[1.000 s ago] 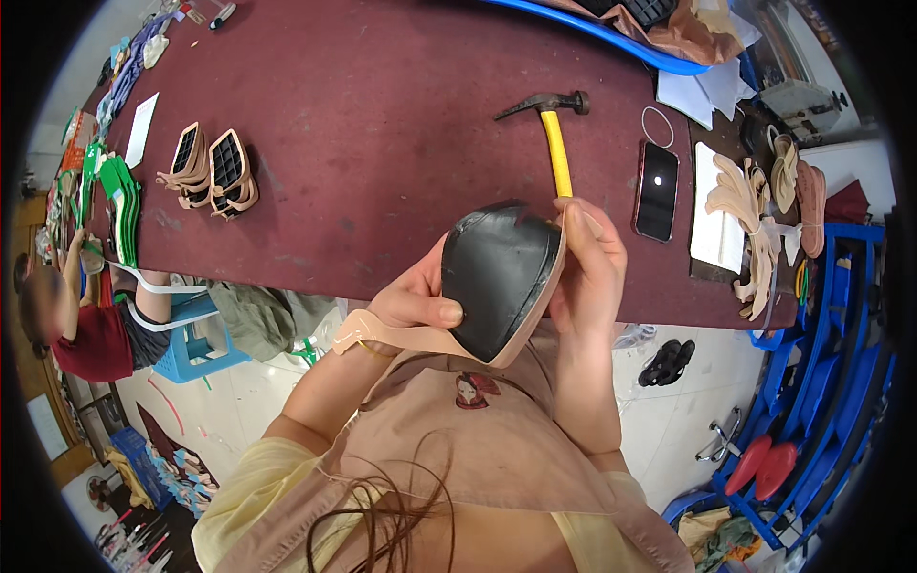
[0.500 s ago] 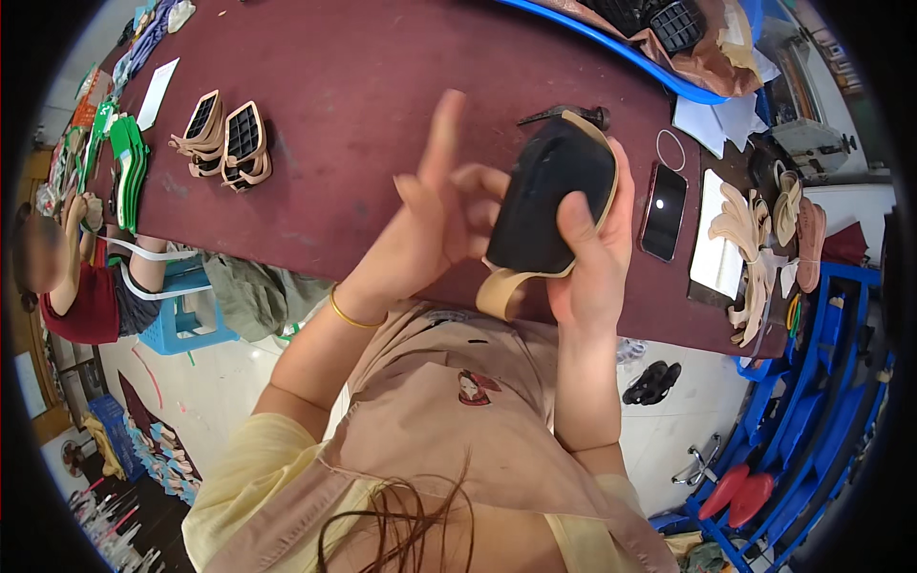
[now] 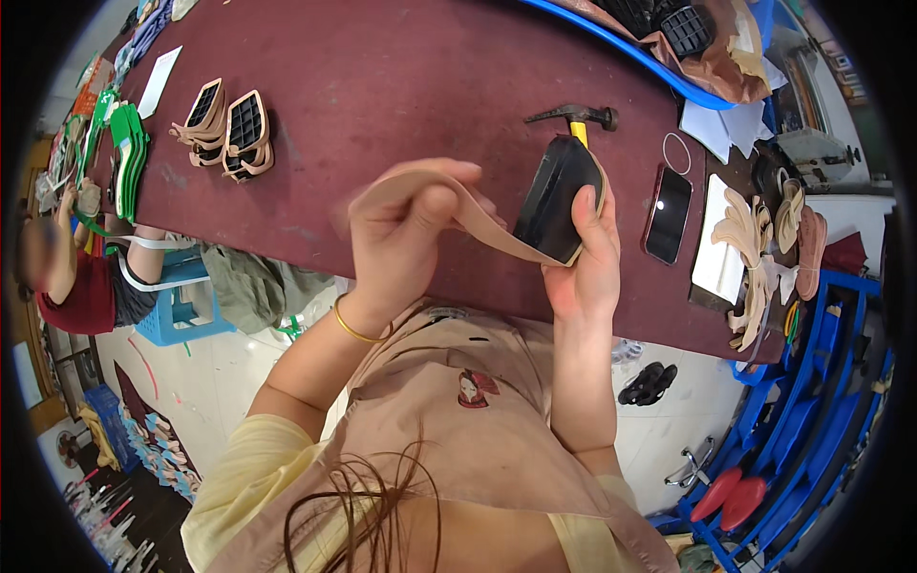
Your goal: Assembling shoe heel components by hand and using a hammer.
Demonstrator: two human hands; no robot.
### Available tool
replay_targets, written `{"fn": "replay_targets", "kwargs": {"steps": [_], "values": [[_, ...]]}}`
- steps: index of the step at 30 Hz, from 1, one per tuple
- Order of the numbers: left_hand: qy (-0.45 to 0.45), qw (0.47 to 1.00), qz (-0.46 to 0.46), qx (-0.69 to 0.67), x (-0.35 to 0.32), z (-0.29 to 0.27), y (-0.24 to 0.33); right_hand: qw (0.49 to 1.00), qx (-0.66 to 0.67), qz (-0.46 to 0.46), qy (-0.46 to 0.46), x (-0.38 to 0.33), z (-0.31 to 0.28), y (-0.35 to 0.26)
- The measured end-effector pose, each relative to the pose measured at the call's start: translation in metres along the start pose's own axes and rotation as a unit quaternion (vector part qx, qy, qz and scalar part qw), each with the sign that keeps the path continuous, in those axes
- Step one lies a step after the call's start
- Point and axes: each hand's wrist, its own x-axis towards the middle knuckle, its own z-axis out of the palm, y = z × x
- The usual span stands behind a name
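apron print: a small red-and-black picture (image 3: 475, 387) on the beige apron (image 3: 439, 439), lower middle of the frame.
phone: the dark-screened phone (image 3: 669, 215) lies right of centre on the bench (image 3: 325, 143); a pale spot shows on its screen.
black block: the wedge-shaped black block (image 3: 556, 196) is held above the bench, just right of centre, its long axis running from lower left to upper right, narrower end toward the top.
beige strip: the beige strip (image 3: 487, 229) leaves the block's lower end and bows toward the upper left.
left hand: the left hand (image 3: 396, 239) pinches the strip between thumb and fingers.
right hand: the right hand (image 3: 594, 253) grips the block's right edge and lower end, thumb up along it.
since half a second ago: the strip, then curled below the block, is drawn out leftward; the left hand's raised forefinger has folded down; the hammer's (image 3: 577, 115) yellow handle shows again above the block.
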Motion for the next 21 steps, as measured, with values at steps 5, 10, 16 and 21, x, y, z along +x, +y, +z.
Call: {"fn": "replay_targets", "kwargs": {"steps": [5,10,16,21], "values": [[0.026,0.999,0.022,0.021,0.014,0.005,0.018,0.999,0.01,0.008,-0.052,-0.003,-0.002,0.006],[0.011,0.995,0.017,0.095,0.027,0.013,0.027,0.995,-0.012,0.037,-0.091,-0.01,-0.002,0.009],[0.002,0.985,0.043,0.167,0.04,0.009,0.009,0.991,-0.017,0.04,-0.126,-0.014,-0.003,0.01],[-0.006,0.981,0.023,0.192,0.039,0.007,0.005,0.986,-0.004,0.067,-0.151,-0.017,-0.005,0.009]]}}
